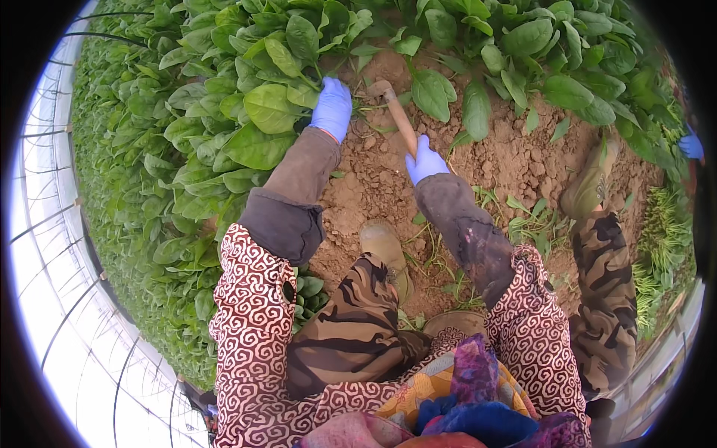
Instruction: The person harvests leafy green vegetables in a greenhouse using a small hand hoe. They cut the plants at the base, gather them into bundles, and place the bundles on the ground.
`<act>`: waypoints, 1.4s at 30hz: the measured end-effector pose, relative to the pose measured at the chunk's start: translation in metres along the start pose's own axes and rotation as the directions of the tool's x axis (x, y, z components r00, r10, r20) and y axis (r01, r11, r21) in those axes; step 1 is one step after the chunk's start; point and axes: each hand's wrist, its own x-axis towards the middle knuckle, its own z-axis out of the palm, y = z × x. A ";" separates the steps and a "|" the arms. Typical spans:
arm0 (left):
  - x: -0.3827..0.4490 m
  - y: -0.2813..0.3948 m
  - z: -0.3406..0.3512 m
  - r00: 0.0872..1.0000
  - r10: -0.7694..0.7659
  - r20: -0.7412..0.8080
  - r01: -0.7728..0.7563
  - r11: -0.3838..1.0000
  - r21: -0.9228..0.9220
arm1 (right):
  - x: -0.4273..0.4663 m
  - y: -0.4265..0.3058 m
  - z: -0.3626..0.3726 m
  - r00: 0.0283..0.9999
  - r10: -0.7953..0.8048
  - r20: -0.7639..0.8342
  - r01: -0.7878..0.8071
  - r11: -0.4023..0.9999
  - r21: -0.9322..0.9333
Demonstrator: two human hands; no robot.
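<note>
My left hand [333,109], in a blue glove, is closed around the stems of a leafy green plant [271,109] that looks like spinach, at the edge of the dense bed on the left. My right hand [426,161], also gloved in blue, grips the wooden handle of a small hoe [401,119]. The hoe's head rests at the soil, right of my left hand and a short way from it. Part of the blade is hard to make out against the earth. Broad leaves [433,94] hang over the soil just right of the hoe.
Bare crumbly soil [358,196] lies between my boots [386,255]. Loose leaves and stems [540,224] are scattered at the right. More plants [566,89] stand ahead. Another person's blue-gloved hand [691,145] shows at the far right. A greenhouse wall with curved ribs [73,269] runs along the left.
</note>
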 end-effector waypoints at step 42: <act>-0.004 -0.007 -0.004 1.000 -0.026 -0.004 0.026 0.998 -0.057 | 0.004 -0.004 -0.014 0.991 -0.038 0.127 0.047 0.996 -0.071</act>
